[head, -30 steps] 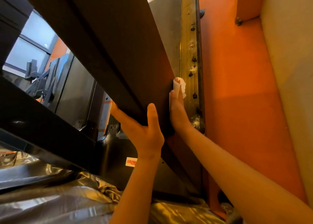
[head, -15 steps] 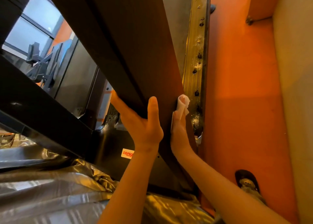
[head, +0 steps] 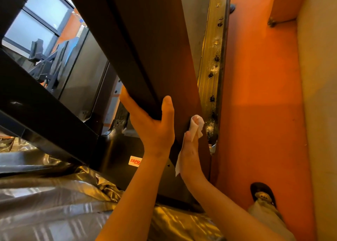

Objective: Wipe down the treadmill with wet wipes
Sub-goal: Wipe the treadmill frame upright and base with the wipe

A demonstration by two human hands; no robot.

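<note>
Where fingers [head: 189, 137] press, wipe [head: 200, 122] lies beneath.

Floor [head: 259, 94]: orange and smooth, running up the right side of the view, brighter in its far half.
Wall [head: 321, 113]: pale beige, rising along the floor's right edge.
Panel [head: 284, 1]: orange, upright at the floor's far right corner.
Metal fitting [head: 271, 23]: small, at the panel's foot, touching the floor.
Sandal [head: 262, 193]: dark with a pale ornament on the strap, on the floor near its near edge.
Trouser leg [head: 264, 211]: light grey-beige, over the sandal's heel end.
Sheeting [head: 54, 204]: crinkled, shiny, silvery, spread across the lower left.
Window [head: 36, 20]: dark-framed panes, upper left.
Gym machine [head: 43, 62]: dark, below the window, details unclear.
</note>
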